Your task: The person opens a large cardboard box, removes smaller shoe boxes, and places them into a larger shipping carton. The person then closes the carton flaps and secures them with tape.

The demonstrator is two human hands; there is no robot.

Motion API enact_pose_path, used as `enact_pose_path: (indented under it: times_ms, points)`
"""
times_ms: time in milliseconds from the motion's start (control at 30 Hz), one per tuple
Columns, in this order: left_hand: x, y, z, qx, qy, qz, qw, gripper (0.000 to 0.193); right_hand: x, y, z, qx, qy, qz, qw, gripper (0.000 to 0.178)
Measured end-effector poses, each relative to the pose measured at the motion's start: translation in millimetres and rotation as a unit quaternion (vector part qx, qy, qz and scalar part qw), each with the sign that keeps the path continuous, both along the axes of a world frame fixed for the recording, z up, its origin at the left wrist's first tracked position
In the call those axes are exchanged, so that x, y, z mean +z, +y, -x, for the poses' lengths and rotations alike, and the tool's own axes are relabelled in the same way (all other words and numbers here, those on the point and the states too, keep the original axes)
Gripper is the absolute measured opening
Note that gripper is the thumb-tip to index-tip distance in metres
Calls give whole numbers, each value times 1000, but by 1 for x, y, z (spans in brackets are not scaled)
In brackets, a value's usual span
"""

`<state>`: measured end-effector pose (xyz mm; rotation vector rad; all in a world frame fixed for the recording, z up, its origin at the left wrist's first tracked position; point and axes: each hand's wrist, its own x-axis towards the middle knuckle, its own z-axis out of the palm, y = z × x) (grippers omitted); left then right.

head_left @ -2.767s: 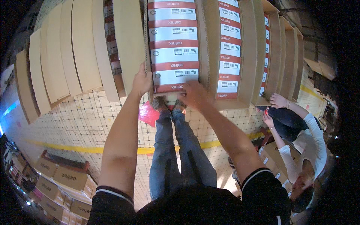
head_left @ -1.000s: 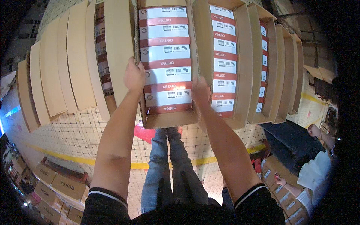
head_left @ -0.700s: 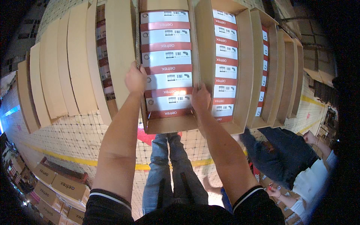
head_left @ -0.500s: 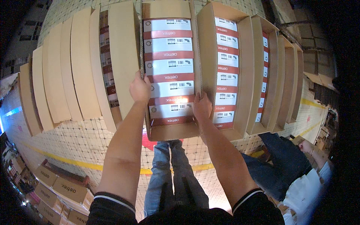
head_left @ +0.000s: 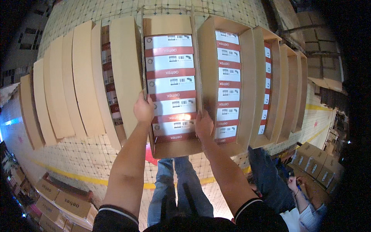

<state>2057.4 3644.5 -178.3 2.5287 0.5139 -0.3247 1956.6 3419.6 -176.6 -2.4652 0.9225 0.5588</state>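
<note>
In front of me stands a long open cardboard carton [head_left: 176,149] with its flaps raised. Inside it lies a row of several white-and-red boxes [head_left: 172,83], each with a printed label. My left hand [head_left: 143,109] is closed around the top edge of the carton's left side, thumb on the inner face. On the opposite side, my right hand [head_left: 204,123] grips the edge of the right flap, its fingers partly hidden behind the cardboard. Both hands are at the near half of the carton.
Another open carton [head_left: 247,92] with similar boxes stands close on the right, and more follow beyond it. Several tall cartons [head_left: 85,77] line up to the left. Closed cartons [head_left: 71,203] are stacked at lower left. A co-worker's hand [head_left: 294,183] shows at lower right.
The row of cartons sits lower in the picture now. Both my hands keep hold of the same carton's sides. The co-worker at the right has shifted down and left in view.
</note>
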Motion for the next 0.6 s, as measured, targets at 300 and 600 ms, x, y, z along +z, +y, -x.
enact_pose_path:
  times_ms: [300, 600]
  points:
    - [-3, 5, -2, 9, -2, 38, 999, 32, 36, 36, -49, 113, -309, -1, 944, 54]
    - [-7, 18, 0, 3, -28, 50, 998, 29, -76, 84, -320, -333, -152, -602, 710, 72]
